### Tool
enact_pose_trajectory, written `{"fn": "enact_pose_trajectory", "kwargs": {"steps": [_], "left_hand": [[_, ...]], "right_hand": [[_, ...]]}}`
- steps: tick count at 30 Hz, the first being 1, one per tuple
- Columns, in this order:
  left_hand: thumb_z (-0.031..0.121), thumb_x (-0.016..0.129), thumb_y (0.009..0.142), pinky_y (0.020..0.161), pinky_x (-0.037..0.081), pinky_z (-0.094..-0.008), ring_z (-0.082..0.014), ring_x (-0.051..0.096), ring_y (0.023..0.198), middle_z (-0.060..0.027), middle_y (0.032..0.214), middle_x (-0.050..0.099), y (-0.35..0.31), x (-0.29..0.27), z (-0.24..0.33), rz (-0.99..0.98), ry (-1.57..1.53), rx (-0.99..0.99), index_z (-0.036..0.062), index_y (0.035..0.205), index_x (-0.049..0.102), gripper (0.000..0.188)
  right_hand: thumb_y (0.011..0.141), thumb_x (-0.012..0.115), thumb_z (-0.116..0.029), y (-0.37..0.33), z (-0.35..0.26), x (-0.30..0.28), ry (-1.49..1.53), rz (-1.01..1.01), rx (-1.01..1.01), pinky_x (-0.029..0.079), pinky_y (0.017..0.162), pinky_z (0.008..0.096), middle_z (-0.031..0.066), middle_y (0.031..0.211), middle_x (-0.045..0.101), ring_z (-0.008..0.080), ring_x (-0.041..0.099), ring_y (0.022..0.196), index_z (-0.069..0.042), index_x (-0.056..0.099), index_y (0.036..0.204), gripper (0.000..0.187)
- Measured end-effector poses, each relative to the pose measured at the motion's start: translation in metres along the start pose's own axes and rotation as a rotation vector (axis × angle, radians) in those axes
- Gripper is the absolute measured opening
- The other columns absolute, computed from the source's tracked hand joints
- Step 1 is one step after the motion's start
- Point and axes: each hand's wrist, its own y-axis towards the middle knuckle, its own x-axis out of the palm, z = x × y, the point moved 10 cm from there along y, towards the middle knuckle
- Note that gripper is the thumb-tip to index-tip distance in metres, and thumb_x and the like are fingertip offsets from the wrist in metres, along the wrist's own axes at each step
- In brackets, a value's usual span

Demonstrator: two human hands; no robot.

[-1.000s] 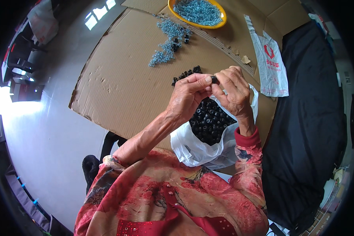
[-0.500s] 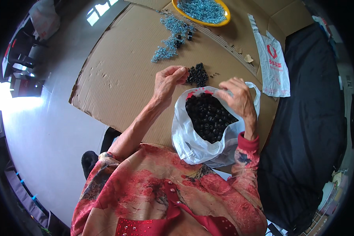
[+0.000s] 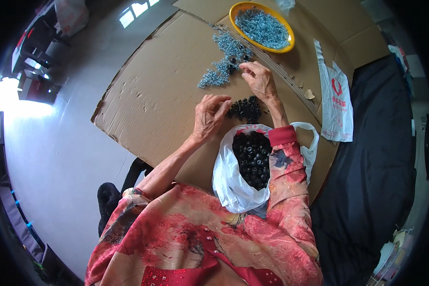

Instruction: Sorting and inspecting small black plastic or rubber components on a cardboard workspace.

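Shifted from above the white bag (image 3: 224, 174) to the upper centre of the frame, the right hand (image 3: 258, 80) is held with fingers loosely bent; whether anything is pinched cannot be told. Just left of its fingertips, blue metal pieces (image 3: 229, 47) are spread in a strip, its long axis slanted toward the lower left. Farther from them, the left hand (image 3: 209, 117) is curled, contents hidden, beside the black pile (image 3: 247, 109). Beyond, a yellow bowl (image 3: 282, 50) is set at the upper right.
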Motion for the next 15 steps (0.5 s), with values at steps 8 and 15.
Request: {"fn": "enact_pose_trajectory", "kwargs": {"steps": [8, 15], "left_hand": [[0.010, 0.062, 0.080, 0.074, 0.045, -0.0320, -0.0240, 0.056, 0.084, -0.0106, 0.086, 0.062, -0.003, 0.007, 0.010, -0.063, 0.104, 0.181, 0.0003, 0.090, 0.063, 0.014], [0.009, 0.063, 0.077, 0.076, 0.045, -0.0343, -0.0262, 0.056, 0.088, -0.0102, 0.090, 0.062, -0.003, 0.012, 0.016, -0.053, 0.173, 0.293, 0.0010, 0.090, 0.062, 0.016]], "right_hand": [[0.072, 0.057, -0.006, 0.012, -0.017, 0.028, -0.196, -0.008, -0.240, 0.048, 0.066, 0.0385, 0.0127, 0.080, 0.059, 0.0311, 0.058, 0.073, -0.007, 0.062, 0.087, 0.016], [0.075, 0.055, -0.007, 0.000, 0.004, 0.000, -0.085, -0.045, -0.031, 0.047, 0.064, 0.0363, 0.0135, 0.076, 0.061, 0.0307, 0.060, 0.071, -0.005, 0.063, 0.082, 0.011]]}}
